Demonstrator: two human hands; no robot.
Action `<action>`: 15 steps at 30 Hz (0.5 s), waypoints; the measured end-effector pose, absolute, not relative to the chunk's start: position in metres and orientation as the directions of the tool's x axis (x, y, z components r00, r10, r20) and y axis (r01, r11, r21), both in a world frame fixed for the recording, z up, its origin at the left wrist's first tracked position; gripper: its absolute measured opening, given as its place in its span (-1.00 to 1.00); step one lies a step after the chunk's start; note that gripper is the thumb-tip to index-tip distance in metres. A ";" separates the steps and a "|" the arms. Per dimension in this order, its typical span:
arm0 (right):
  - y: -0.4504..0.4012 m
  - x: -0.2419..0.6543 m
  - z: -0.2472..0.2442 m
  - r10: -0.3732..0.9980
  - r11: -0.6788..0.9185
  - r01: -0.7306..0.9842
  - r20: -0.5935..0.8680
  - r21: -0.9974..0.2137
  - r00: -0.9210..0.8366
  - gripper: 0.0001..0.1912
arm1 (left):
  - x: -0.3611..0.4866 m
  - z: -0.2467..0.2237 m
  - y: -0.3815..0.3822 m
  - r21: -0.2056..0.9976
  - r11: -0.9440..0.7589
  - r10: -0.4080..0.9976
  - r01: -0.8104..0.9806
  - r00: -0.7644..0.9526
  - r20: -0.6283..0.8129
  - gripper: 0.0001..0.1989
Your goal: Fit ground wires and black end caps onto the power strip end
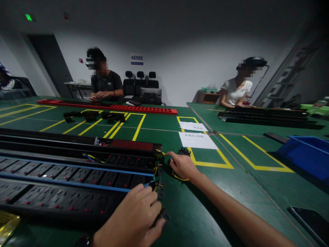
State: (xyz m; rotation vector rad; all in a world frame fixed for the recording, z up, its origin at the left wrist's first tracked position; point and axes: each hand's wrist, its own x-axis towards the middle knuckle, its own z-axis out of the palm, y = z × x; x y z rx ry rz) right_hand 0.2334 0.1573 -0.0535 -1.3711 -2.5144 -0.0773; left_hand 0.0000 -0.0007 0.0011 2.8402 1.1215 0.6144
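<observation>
1. Power strips (64, 200) lay left of the right fingers; their right ends met the left fingers. Long axes ran left-right, side by side, on the green counter (257, 195).
2. Left hand (133, 212) was nearer the close strips: fingers curled over their right end, a black end piece (166, 215) at thumb and index. Couldn't tell if gripped; knuckles hid the contact.
3. Right hand (182, 166) was nearer the far strips: index stretched left to a yellow wire (163, 153) at a strip end, other fingers bent. Pinch or plain touch, couldn't tell.
4. Just beyond the right hand sat a black end cap (184, 151); another yellow wire (181, 178) showed below the hand.
5. Far strip carried a red panel (131, 144); its long axis ran left-right too.
6. Farther out: two paper sheets (197, 140) beyond the right hand, loose black parts (95, 117) beyond the strips, then a long red rack (154, 109).
7. Right side: blue bin (305, 154), with a dark phone (311, 221) closer in.
8. Across the room, two co-workers (106, 82) sat, one left, one right, hands well apart from these.
</observation>
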 end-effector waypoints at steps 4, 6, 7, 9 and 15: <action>0.157 0.233 -0.054 0.823 0.535 0.841 0.279 -0.083 -0.495 -0.50 | 0.000 0.000 -0.001 0.170 -0.738 0.667 0.653 0.667 0.331 -0.84; 0.156 0.233 -0.053 0.819 0.542 0.836 0.277 -0.084 -0.503 -0.50 | 0.000 0.000 -0.002 0.170 -0.736 0.670 0.656 0.668 0.324 -0.84; 0.156 0.234 -0.053 0.816 0.549 0.832 0.271 -0.085 -0.511 -0.52 | -0.001 0.000 -0.002 0.170 -0.735 0.671 0.656 0.668 0.322 -0.84; 0.156 0.234 -0.052 0.810 0.561 0.824 0.260 -0.085 -0.525 -0.55 | -0.001 0.000 -0.002 0.170 -0.734 0.672 0.657 0.667 0.323 -0.84; 0.155 0.233 -0.050 0.822 0.541 0.837 0.258 -0.080 -0.507 -0.53 | 0.000 0.002 -0.001 0.170 -0.729 0.680 0.663 0.672 0.294 -0.85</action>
